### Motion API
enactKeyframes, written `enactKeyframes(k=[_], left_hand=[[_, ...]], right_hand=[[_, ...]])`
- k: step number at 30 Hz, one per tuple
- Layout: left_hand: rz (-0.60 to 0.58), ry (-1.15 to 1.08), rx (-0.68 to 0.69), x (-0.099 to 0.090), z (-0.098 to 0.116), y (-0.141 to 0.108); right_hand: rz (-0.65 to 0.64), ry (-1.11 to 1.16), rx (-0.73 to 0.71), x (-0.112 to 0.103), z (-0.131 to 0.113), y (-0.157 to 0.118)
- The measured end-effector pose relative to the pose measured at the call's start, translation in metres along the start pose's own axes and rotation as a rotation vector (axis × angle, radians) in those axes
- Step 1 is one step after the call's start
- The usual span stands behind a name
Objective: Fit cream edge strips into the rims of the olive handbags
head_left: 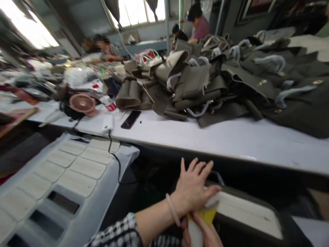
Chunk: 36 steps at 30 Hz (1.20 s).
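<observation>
My left hand (pixel 191 187), with a pale bracelet at its wrist, is palm down with its fingers spread. Its thumb reaches right, over the whitish edge of a yellow-and-white piece (pixel 210 215) whose kind I cannot make out. Just below, the fingers of my right hand (pixel 209 235) are closed around that piece; part of the hand is cut off by the bottom edge. To the right lies a dark olive bag part (pixel 267 202) with a long white panel (pixel 250 214) in it. A clear-wrapped handle (pixel 218 178) shows behind my left thumb.
Beyond my hands runs a white table (pixel 231 142) heaped with dark olive bags (pixel 195 82). A phone (pixel 131 119), a bottle (pixel 106 101) and a pink fan (pixel 82 104) stand at its left. Rows of white panels (pixel 77 180) lie lower left. People sit farther back.
</observation>
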<state>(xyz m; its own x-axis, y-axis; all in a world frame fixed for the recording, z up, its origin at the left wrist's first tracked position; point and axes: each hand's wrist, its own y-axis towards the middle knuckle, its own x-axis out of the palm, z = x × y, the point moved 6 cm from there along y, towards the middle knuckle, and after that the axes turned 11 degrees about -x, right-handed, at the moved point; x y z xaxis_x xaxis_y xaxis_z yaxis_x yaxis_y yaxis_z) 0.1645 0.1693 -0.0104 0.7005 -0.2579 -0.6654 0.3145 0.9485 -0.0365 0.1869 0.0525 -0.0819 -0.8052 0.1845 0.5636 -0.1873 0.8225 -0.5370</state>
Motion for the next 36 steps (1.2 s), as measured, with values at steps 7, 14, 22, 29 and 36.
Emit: enactKeyframes(k=[7, 14, 22, 29, 36], left_hand=[[0.033, -1.177, -0.447, -0.001, -0.069, -0.006], [-0.215, -1.194, -0.375, 0.002, -0.086, -0.074], [-0.256, -1.019, -0.339, 0.007, -0.087, -0.078], [-0.214, -1.034, -0.411, 0.01, -0.083, -0.077], [-0.211, -1.063, -0.429, 0.014, -0.093, -0.077]], right_hand=[[0.206, 0.044, -0.107, -0.004, -0.043, -0.049], [0.33, -0.349, -0.333, -0.08, -0.177, -0.044], [0.628, -1.357, -0.483, -0.164, -0.295, 0.041], [0.619, -1.829, -0.532, -0.174, -0.326, 0.093], [0.606, -2.178, -0.81, -0.164, -0.32, 0.113]])
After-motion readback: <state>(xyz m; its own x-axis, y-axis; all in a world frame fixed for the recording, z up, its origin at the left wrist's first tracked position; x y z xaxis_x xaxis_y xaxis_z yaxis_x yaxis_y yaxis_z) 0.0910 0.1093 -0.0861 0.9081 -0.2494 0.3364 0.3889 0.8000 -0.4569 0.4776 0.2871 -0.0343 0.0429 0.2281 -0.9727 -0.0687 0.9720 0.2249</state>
